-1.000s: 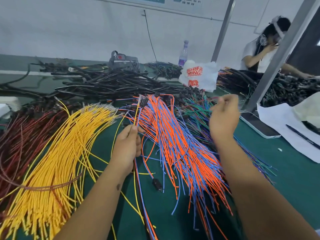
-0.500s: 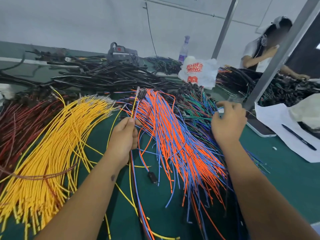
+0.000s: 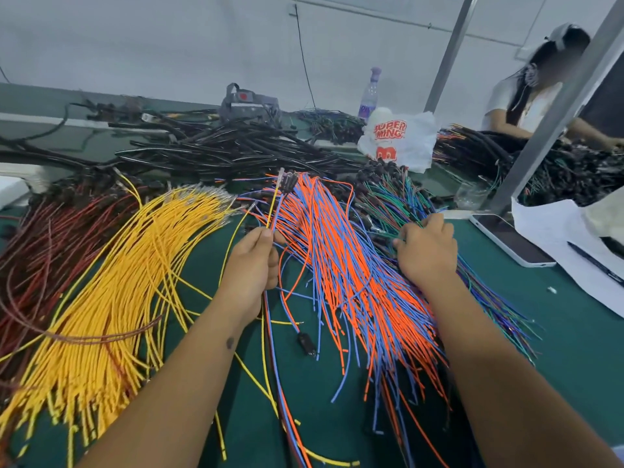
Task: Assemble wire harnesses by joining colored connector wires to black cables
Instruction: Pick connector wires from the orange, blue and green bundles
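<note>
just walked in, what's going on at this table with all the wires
A person is putting together wire harnesses. The left hand holds a few wires upright, yellow and blue among them, with a black connector at the top. The right hand reaches into the green and blue wire pile. Yellow wires lie to the left.

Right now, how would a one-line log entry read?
left hand: pinches held wires | right hand: picking in green wires | joining: pending

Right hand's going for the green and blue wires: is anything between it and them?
Nothing visible. The right hand already lies on the green and blue wire pile, fingers curled into the strands; which strand it pinches, I cannot tell. The orange and blue bundle lies beside it, toward the left hand.
</note>
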`<state>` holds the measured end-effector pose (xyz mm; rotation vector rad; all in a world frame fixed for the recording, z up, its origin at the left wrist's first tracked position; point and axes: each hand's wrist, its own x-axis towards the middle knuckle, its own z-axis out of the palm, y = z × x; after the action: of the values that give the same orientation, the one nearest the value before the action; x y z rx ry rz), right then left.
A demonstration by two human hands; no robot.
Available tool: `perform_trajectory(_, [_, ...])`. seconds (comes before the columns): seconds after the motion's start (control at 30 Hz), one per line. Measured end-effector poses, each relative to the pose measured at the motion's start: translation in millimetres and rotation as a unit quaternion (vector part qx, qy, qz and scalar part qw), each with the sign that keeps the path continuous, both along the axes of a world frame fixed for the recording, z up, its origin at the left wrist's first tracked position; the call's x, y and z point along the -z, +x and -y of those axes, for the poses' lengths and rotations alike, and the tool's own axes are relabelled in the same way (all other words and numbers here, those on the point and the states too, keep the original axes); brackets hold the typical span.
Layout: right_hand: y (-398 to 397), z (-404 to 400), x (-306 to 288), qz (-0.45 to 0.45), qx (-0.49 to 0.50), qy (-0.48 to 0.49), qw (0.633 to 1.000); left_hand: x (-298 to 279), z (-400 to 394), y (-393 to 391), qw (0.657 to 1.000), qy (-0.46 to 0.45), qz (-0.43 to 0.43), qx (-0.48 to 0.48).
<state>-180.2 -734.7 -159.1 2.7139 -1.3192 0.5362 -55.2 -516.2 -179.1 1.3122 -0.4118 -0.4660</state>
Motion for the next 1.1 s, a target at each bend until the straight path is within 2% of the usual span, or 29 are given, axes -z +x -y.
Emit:
perform_trajectory(0.1, [-11,9,-13,0.057,0.028,-0.005,0.998,0,0,0,1.0,-0.002,-0.002,0.002])
perform_trajectory(0.2, [-24,17,-39,0.215,0.042,0.009,0.976,0,2,0,1.0,-0.005,-0.005,0.001])
perform_trajectory(0.3, [-29,15,-66,0.35,0.033,-0.026,0.936,0,5,0,1.0,-0.015,-0.012,0.0])
perform_trajectory(0.4, [-24,9,-87,0.445,0.021,-0.07,0.893,0,3,2,0.999,-0.028,-0.026,-0.002])
perform_trajectory(0.57, [-11,3,-108,0.606,-0.005,-0.113,0.788,4,1,6,0.999,-0.041,-0.021,-0.009])
perform_trajectory(0.6, [-9,3,-107,0.617,-0.012,-0.121,0.777,5,2,6,0.999,-0.039,-0.017,-0.008])
perform_trajectory(0.63, [-7,2,-102,0.605,-0.021,-0.125,0.786,5,2,6,0.999,-0.036,-0.014,-0.006])
perform_trajectory(0.67, [-5,3,-96,0.557,-0.033,-0.117,0.822,5,3,7,0.999,-0.032,-0.013,-0.006])
perform_trajectory(0.73, [-2,12,-76,0.34,-0.051,-0.05,0.938,5,3,6,0.999,-0.028,-0.014,-0.007])
perform_trajectory(0.77, [-1,15,-65,0.214,-0.055,0.009,0.975,5,3,6,0.999,-0.028,-0.013,-0.007])
perform_trajectory(0.8, [0,18,-55,0.111,-0.052,0.07,0.99,5,3,6,1.0,-0.026,-0.012,-0.007])
perform_trajectory(0.83, [0,19,-44,0.048,-0.04,0.122,0.991,5,4,6,1.0,-0.024,-0.01,-0.007])
perform_trajectory(0.9, [-1,21,-25,0.01,-0.007,0.161,0.987,5,3,6,1.0,-0.02,-0.008,-0.006])
perform_trajectory(1.1, [-13,29,0,-0.021,0.013,0.049,0.998,4,3,5,1.0,-0.013,-0.011,-0.006])
